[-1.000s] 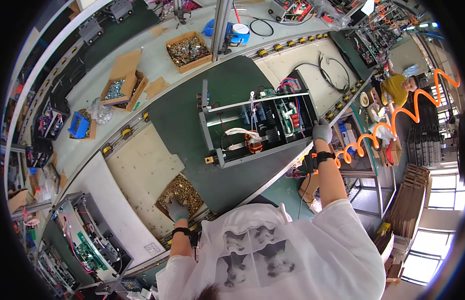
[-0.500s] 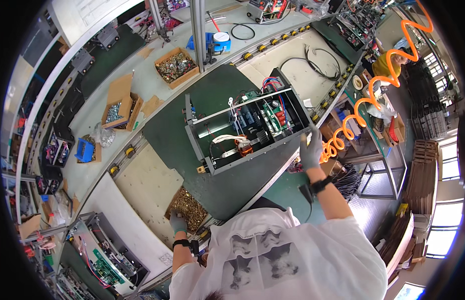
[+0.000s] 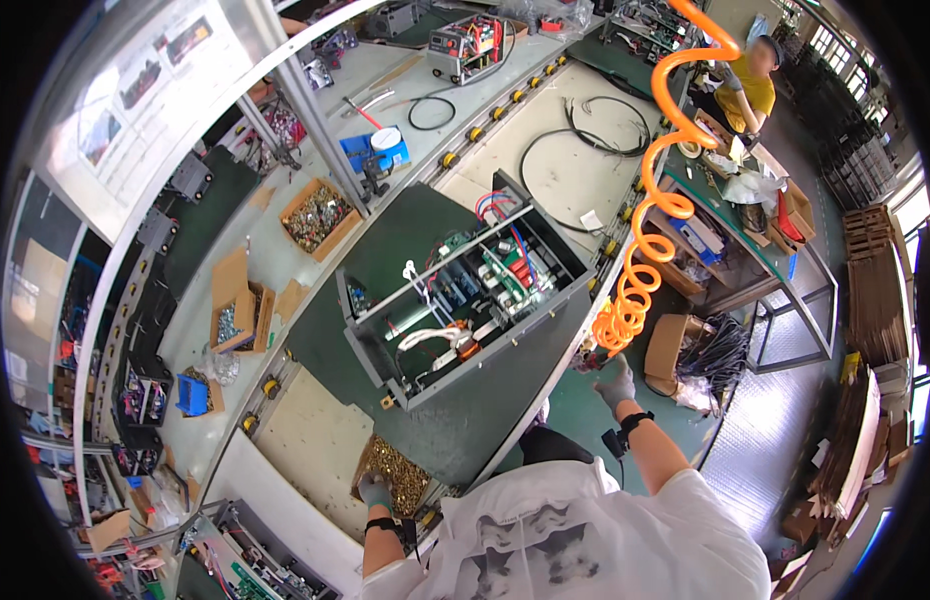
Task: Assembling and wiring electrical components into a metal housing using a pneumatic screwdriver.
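Head view: the left hand point(image 3: 373, 490), gloved, rests fingers-down in the box of brass screws point(image 3: 397, 474) at the near bench edge, at about 7 o'clock in the picture; whether it grips any screws cannot be told. The right hand point(image 3: 615, 380), also gloved, is raised off the bench edge at about 4 o'clock, fingers spread and empty, just below the lower end of the orange coiled air hose point(image 3: 640, 260). The 2 hands are well apart. The open metal chassis point(image 3: 455, 300) lies on the green bench mat point(image 3: 405, 230) between them, toward 12 o'clock from the left hand and toward 10 o'clock from the right hand. Its long axis runs from 8 o'clock to 2 o'clock. Judged from this view, neither hand touches the chassis; the left hand is nearer its near corner.
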A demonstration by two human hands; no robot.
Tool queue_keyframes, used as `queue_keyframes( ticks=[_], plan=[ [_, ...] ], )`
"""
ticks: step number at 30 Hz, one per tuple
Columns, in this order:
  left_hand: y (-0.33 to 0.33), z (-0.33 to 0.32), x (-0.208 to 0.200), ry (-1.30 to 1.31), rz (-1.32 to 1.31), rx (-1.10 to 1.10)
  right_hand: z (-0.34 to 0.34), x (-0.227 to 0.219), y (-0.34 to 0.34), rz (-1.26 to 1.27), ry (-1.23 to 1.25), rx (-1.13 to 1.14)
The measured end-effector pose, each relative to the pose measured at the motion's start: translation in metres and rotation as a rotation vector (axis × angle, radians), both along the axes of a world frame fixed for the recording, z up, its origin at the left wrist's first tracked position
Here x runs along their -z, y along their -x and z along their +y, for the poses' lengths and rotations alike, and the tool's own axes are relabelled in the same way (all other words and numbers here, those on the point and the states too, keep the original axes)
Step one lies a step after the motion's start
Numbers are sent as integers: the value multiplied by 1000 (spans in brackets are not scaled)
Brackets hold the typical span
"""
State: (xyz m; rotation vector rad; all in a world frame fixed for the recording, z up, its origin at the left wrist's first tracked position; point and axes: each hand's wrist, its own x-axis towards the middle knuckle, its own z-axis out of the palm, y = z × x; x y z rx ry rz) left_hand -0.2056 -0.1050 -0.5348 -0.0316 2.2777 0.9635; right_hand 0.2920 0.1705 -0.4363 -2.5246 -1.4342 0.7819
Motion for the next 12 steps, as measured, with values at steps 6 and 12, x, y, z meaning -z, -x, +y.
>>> queue_keyframes(
  ticks=[6,12],
  plan=[
    [-17,8,-25,57,-95,-148,21,41,3,381,-18,22],
    [11,-34,-5,-512,-340,-804,51,47,-29,391,-82,-429]
  ],
)
